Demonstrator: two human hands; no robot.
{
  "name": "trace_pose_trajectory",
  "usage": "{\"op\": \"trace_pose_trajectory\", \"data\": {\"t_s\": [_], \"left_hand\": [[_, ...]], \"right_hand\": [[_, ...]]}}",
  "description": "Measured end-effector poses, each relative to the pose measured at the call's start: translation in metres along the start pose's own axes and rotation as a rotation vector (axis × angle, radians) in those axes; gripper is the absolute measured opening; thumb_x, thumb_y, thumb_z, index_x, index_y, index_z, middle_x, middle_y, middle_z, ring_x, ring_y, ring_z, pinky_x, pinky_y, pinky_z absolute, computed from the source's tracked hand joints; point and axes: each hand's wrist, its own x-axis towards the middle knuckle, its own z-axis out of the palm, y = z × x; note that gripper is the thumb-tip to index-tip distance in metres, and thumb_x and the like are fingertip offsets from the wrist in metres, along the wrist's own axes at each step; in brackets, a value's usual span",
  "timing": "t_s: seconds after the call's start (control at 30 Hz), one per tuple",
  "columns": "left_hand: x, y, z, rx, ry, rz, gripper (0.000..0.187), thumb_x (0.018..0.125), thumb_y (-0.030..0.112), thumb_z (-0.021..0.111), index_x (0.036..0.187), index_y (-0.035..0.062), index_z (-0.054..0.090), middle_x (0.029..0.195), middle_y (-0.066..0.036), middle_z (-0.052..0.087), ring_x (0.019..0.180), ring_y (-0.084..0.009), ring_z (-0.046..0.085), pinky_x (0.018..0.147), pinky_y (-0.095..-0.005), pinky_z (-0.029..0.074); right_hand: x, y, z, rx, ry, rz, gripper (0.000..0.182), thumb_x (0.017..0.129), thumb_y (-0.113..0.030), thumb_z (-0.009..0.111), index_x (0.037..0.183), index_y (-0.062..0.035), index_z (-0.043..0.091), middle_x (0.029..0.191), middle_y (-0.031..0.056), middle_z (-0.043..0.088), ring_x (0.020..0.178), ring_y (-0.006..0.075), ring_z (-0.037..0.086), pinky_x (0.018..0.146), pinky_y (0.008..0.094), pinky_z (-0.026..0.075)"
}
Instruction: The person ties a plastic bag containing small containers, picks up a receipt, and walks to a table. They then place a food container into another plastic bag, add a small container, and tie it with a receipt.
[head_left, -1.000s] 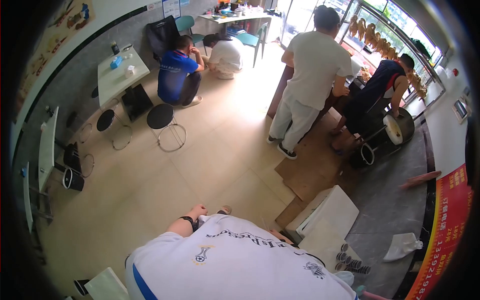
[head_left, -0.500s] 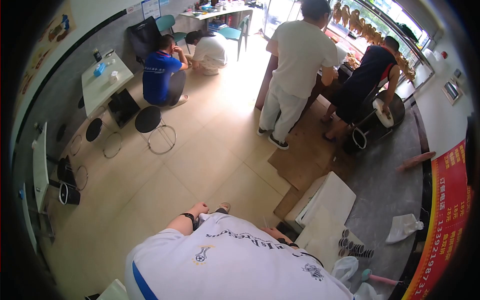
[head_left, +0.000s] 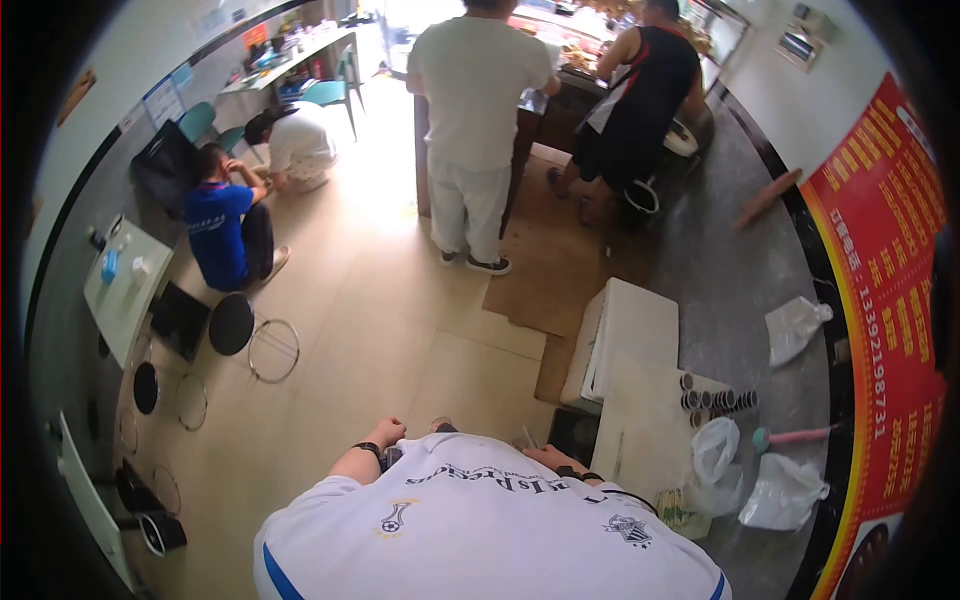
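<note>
My left hand (head_left: 388, 431) hangs low in front of my body, its fingers curled in; nothing shows in it, and a dark band circles the wrist. On the other side my right hand (head_left: 547, 456) is also held low, with its fingers partly hidden. A thin pale stick-like thing (head_left: 529, 437) shows by those fingers, too small to name. A dark band sits on this wrist too. Nearest to the right hand are a dark panel (head_left: 573, 436) and a white foam box (head_left: 640, 335) beside a pale tabletop (head_left: 640, 425).
Two people stand at the food counter (head_left: 575, 75) ahead; two others crouch at the left. Black stools (head_left: 232, 324) and a white table (head_left: 125, 290) line the left side. Along the grey counter (head_left: 720, 270) lie a rolling pin (head_left: 768, 198), plastic bags (head_left: 798, 330) and a pink-handled tool (head_left: 795, 436).
My view has turned to the right, so the people, stools and tables appear further left and more of the red banner shows. Both hands stay low near my body.
</note>
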Motion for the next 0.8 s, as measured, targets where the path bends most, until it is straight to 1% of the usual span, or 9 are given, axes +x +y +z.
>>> {"op": "trace_pose_trajectory", "data": {"t_s": [0.1,0.23,0.3,0.4,0.5,0.53,0.6,0.7,0.8], "left_hand": [[0.01,0.023,-0.016,0.07,-0.096,-0.038,0.026,0.083,0.016,0.062,0.101,-0.0011,0.069,0.083,-0.013,0.073,0.074,-0.0225,0.071,0.067,-0.0346,0.057],[0.028,0.058,-0.022,0.14,-0.127,0.051,0.027,0.084,0.016,0.06,0.103,-0.0013,0.068,0.083,-0.013,0.073,0.075,-0.0224,0.071,0.067,-0.0343,0.057],[0.038,0.078,-0.021,0.144,-0.153,0.123,0.029,0.084,0.018,0.06,0.104,-0.0017,0.069,0.085,-0.014,0.073,0.078,-0.0234,0.071,0.072,-0.0348,0.057],[0.05,0.102,-0.018,0.215,-0.175,0.232,0.031,0.084,0.019,0.06,0.104,-0.0017,0.07,0.088,-0.015,0.074,0.081,-0.0245,0.072,0.077,-0.0354,0.056],[0.049,0.125,-0.019,0.268,-0.218,0.259,0.032,0.083,0.021,0.06,0.104,-0.0015,0.071,0.09,-0.015,0.074,0.084,-0.0254,0.072,0.081,-0.0359,0.056],[0.048,0.127,-0.019,0.274,-0.222,0.26,0.032,0.083,0.021,0.06,0.104,-0.0015,0.071,0.09,-0.015,0.074,0.084,-0.0254,0.072,0.081,-0.0359,0.056],[0.049,0.13,-0.018,0.234,-0.232,0.246,0.032,0.084,0.02,0.059,0.103,-0.0016,0.071,0.089,-0.015,0.074,0.083,-0.0253,0.072,0.079,-0.0357,0.056],[0.052,0.123,-0.017,0.312,-0.255,0.215,0.03,0.084,0.019,0.059,0.102,-0.0028,0.071,0.086,-0.014,0.074,0.079,-0.0242,0.071,0.073,-0.0354,0.057],[0.051,0.109,-0.012,0.247,-0.257,0.147,0.028,0.084,0.017,0.059,0.1,-0.0035,0.07,0.083,-0.013,0.073,0.074,-0.0226,0.07,0.068,-0.0347,0.057]], "right_hand": [[-0.002,0.009,0.008,0.059,0.067,0.008,0.07,0.087,-0.042,0.072,0.129,0.0111,0.055,0.116,0.0186,0.068,0.103,0.0221,0.066,0.086,0.0303,0.051],[0.015,0.042,0.019,0.199,0.122,0.057,0.069,0.087,-0.042,0.072,0.129,0.0103,0.056,0.116,0.0185,0.068,0.105,0.0226,0.065,0.088,0.0304,0.051],[0.027,0.063,0.022,0.375,-0.051,-0.073,0.069,0.087,-0.042,0.071,0.129,0.0109,0.056,0.116,0.019,0.068,0.107,0.0231,0.064,0.091,0.0319,0.05],[0.014,0.068,0.024,0.411,-0.056,-0.128,0.076,0.085,-0.046,0.072,0.13,0.0125,0.054,0.12,0.0226,0.066,0.112,0.0265,0.062,0.095,0.0339,0.048],[0.141,0.175,0.041,0.302,0.231,0.049,0.066,0.084,-0.051,0.071,0.115,0.0083,0.067,0.102,0.0164,0.071,0.092,0.0217,0.066,0.08,0.0355,0.052],[0.117,0.154,0.044,0.309,0.231,0.052,0.066,0.084,-0.051,0.071,0.115,0.0083,0.067,0.102,0.0164,0.071,0.092,0.0217,0.066,0.08,0.0355,0.052],[0.063,0.105,0.041,0.276,0.317,0.035,0.082,0.079,-0.054,0.074,0.131,0.0065,0.054,0.12,0.02,0.064,0.107,0.0253,0.061,0.088,0.0369,0.049],[0.055,0.088,0.032,0.266,0.268,0.047,0.095,0.076,-0.058,0.076,0.14,0.004,0.042,0.131,0.0228,0.055,0.117,0.0293,0.055,0.095,0.038,0.046],[0.049,0.081,0.024,0.315,0.238,0.02,0.095,0.076,-0.058,0.075,0.139,0.0044,0.044,0.13,0.0233,0.057,0.116,0.0304,0.057,0.096,0.0381,0.047]]}}
